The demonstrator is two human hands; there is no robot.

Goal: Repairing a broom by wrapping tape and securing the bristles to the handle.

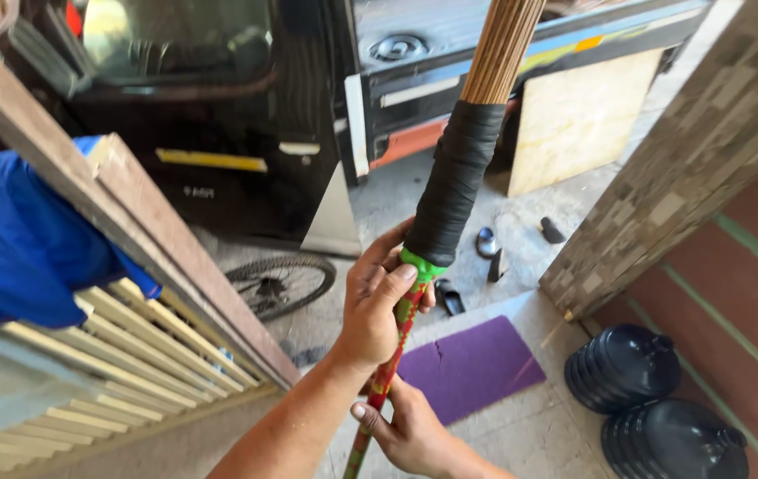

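I hold a broom upright in front of me. Its thin handle (394, 346) has a red and green pattern. Above it come a green band (421, 265), a black wrap (457, 182) and a bundle of thin brown sticks (501, 49). My left hand (377, 306) grips the handle just under the green band, with the thumb against the band. My right hand (407, 433) is closed around the handle lower down, near the bottom edge of the view.
A wooden slatted gate (130, 346) with a blue cloth (15, 239) over it stands at the left. A black vehicle (219, 106) and a bicycle wheel (280, 284) are beyond. A purple mat (472, 365), sandals (487, 244), black lidded pots (627, 364) and a tiled pillar (690, 160) are at the right.
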